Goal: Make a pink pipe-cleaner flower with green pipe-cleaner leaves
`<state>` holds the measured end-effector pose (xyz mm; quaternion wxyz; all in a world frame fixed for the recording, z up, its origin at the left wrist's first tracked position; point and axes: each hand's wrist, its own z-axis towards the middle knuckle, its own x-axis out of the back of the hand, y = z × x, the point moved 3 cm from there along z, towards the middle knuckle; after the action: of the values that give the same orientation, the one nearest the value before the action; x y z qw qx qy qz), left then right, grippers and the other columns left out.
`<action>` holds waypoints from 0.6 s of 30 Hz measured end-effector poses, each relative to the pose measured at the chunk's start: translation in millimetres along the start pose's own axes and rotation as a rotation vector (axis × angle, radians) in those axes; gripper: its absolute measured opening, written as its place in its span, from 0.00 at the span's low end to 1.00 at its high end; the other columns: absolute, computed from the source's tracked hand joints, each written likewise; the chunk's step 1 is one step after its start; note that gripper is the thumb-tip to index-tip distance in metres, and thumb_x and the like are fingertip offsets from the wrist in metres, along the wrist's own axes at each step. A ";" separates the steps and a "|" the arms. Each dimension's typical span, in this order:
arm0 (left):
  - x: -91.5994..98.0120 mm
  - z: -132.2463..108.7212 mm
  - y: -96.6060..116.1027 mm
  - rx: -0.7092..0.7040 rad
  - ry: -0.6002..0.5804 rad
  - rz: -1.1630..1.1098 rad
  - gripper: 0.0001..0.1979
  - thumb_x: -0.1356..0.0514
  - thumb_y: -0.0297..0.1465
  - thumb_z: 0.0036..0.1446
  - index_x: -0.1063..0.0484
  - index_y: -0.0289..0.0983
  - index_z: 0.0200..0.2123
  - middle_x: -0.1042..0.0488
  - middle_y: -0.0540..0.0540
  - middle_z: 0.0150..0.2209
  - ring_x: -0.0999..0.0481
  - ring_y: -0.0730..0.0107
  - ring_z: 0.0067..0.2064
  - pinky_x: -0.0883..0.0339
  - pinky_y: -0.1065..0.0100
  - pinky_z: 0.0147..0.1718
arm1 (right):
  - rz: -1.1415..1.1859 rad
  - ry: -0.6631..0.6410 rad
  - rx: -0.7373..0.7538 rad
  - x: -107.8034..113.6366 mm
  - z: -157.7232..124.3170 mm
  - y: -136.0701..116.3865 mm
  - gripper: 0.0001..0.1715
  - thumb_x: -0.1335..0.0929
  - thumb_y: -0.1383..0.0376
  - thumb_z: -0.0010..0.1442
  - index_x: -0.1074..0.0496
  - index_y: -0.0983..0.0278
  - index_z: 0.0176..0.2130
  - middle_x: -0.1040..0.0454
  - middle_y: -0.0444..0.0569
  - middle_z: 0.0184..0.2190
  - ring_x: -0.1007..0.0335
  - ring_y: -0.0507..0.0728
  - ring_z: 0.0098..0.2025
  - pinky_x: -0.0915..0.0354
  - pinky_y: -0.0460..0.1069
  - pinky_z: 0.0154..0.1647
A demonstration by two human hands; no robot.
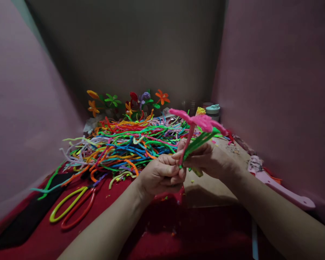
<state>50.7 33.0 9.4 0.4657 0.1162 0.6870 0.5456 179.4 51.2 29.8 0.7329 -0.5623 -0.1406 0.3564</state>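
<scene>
A pink pipe-cleaner flower (203, 122) is held up in front of me, its pink stem slanting down to my fingers. My left hand (164, 173) is closed, thumb and fingers pinched on the lower end of that stem. Close against it, my right hand (208, 159) is also closed, with its fingers at the green pipe-cleaner leaf (200, 142) beside the stem. The leaf is bent into a long loop, and small green ends poke out below the fingers. Part of the stem and leaf base is hidden by the fingertips.
A large heap of coloured pipe cleaners (124, 144) lies behind my hands. Scissors (73, 209) with yellow and red handles rest at left. Finished flowers (113, 100) stand at the back, near a lidded cup (212, 110). A pink-handled tool (284, 189) lies right of a brown board (206, 196).
</scene>
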 end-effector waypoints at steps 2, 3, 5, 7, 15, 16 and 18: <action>0.7 -0.3 2.6 0.003 0.010 0.003 0.08 0.38 0.32 0.47 0.29 0.32 0.26 0.40 0.54 0.16 0.56 0.88 0.13 0.58 0.78 0.11 | 0.026 0.039 0.033 -2.0 0.9 -1.2 0.06 0.28 0.67 0.47 0.22 0.60 0.31 0.26 0.43 0.24 0.34 0.47 0.22 0.38 0.43 0.24; 0.7 -0.4 4.8 0.002 0.030 0.021 0.08 0.39 0.32 0.48 0.29 0.32 0.26 0.40 0.54 0.16 0.56 0.88 0.13 0.59 0.78 0.11 | 0.037 0.072 0.050 -2.6 1.9 -2.3 0.07 0.28 0.68 0.47 0.22 0.60 0.31 0.26 0.43 0.23 0.35 0.47 0.21 0.39 0.43 0.23; 0.6 -0.6 11.3 -0.018 0.115 0.091 0.08 0.40 0.32 0.50 0.29 0.31 0.27 0.40 0.54 0.17 0.56 0.88 0.13 0.60 0.78 0.12 | 0.053 0.153 0.057 -3.7 5.1 -4.5 0.07 0.28 0.69 0.44 0.22 0.61 0.29 0.26 0.43 0.21 0.36 0.47 0.20 0.41 0.43 0.22; 0.1 -1.3 19.9 -0.068 0.242 0.206 0.08 0.40 0.32 0.51 0.29 0.32 0.28 0.39 0.54 0.17 0.54 0.87 0.14 0.60 0.78 0.13 | 0.064 0.238 0.030 -5.0 9.7 -6.3 0.06 0.28 0.69 0.42 0.22 0.63 0.27 0.27 0.43 0.19 0.37 0.47 0.20 0.42 0.43 0.21; -6.5 -9.8 40.5 -0.485 0.681 1.034 0.12 0.41 0.32 0.50 0.27 0.34 0.39 0.28 0.49 0.27 0.37 0.78 0.23 0.43 0.75 0.23 | -0.010 0.454 -0.015 -9.0 22.5 -9.3 0.02 0.28 0.68 0.39 0.25 0.65 0.19 0.34 0.41 0.14 0.46 0.46 0.16 0.51 0.44 0.17; -7.4 -11.4 40.5 -0.540 0.715 1.142 0.09 0.42 0.32 0.52 0.27 0.34 0.36 0.29 0.49 0.26 0.36 0.77 0.24 0.42 0.74 0.24 | -0.025 0.448 -0.013 -9.6 23.9 -9.1 0.02 0.28 0.68 0.40 0.25 0.65 0.20 0.33 0.42 0.15 0.47 0.46 0.17 0.51 0.45 0.18; -9.4 -15.3 41.7 -0.645 0.789 1.333 0.08 0.45 0.31 0.54 0.28 0.34 0.30 0.30 0.50 0.23 0.36 0.77 0.25 0.42 0.74 0.26 | -0.031 0.430 -0.011 -11.3 28.2 -8.9 0.02 0.28 0.68 0.41 0.24 0.64 0.22 0.33 0.42 0.17 0.47 0.46 0.18 0.51 0.45 0.19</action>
<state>29.5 32.7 49.6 -0.2183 0.1597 0.3974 0.8769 157.5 62.9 49.5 0.7483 -0.6271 0.0084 0.2161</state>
